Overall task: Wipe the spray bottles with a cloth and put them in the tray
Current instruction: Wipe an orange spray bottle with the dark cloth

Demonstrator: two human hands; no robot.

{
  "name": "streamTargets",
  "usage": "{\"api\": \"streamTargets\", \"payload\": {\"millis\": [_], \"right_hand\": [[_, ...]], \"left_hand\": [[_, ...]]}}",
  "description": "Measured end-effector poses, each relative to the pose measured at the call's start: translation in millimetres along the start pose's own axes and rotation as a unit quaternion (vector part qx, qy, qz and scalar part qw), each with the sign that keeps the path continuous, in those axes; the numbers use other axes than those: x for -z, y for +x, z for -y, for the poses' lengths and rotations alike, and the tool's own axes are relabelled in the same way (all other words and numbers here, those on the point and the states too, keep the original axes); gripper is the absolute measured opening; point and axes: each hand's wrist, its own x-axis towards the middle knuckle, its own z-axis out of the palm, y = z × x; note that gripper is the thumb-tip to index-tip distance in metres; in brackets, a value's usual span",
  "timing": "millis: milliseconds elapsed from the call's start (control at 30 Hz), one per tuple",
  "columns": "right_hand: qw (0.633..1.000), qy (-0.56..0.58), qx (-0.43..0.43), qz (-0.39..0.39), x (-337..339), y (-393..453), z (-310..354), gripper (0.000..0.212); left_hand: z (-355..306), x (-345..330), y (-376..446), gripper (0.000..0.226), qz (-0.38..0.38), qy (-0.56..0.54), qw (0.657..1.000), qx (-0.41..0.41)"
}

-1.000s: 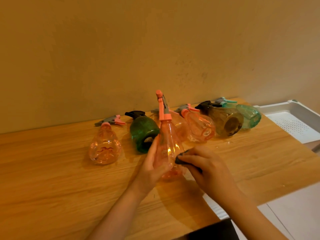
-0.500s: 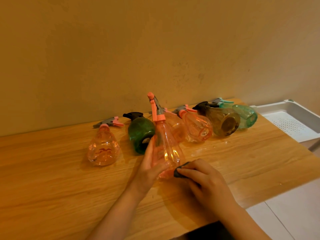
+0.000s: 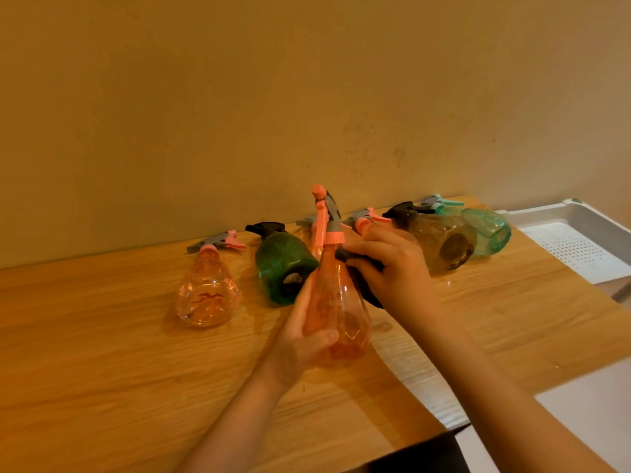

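1. Table fills the lower frame; the white tray at the right edge holds no bottles yet.
2. Five bottles lie in a row mid-frame, unwiped by the look of it.
3. Centre frame, the left hand grips the orange bottle low on its body.
4. The right hand, clutching the dark cloth, has climbed from base to neck, so wiping nears its end.

Orange held bottle, dark cloth

A wooden table stands against a beige wall.
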Motion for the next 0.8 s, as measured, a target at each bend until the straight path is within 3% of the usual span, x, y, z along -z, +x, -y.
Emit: {"api": "streamTargets", "payload": {"millis": [267,633,800], "right_hand": [[0.996,0.087,-0.017,0.016,13,-74,14,0.019],[0.999,0.04,-0.004,-0.037,4,-113,25,0.018],[0.999,0.031,0.013,-0.007,1,-114,21,0.017]], "left_hand": [[3,1,2,0.085,-0.018,0.014,1.0,-0.001],[-2,-2,3,0.07,-0.04,0.004,0.999,-0.009],[-3,0,3,0.072,-0.044,-0.017,0.999,-0.002]]}}
